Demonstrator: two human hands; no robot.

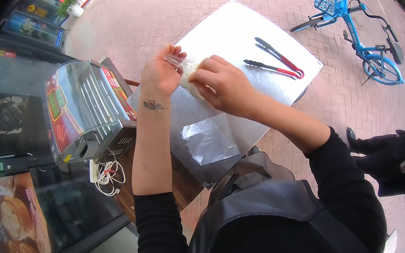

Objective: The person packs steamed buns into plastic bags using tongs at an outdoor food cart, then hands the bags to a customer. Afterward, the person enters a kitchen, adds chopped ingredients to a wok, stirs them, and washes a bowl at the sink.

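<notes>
Above a metal-topped table [185, 115], my left hand [163, 71] grips the edge of a clear plastic bag [175, 58]. Pinched fingers of my right hand [221, 84] hold a pale, whitish item [191, 74] that looks partly inside the bag; what it is cannot be told, as my fingers cover much of it. Tongs [281, 59] with black tips and red handles lie spread on the table, right of my hands. A thin clear plastic sheet or bag [210, 141] lies flat near the table's front edge.
A roller grill [83, 105] with a curved clear cover stands at the left on a wooden table [185, 182], by a coiled white cable [110, 177]. A blue bicycle [355, 31] stands beyond the metal table. At the right a person [400, 163] in dark clothes stands on the brick paving.
</notes>
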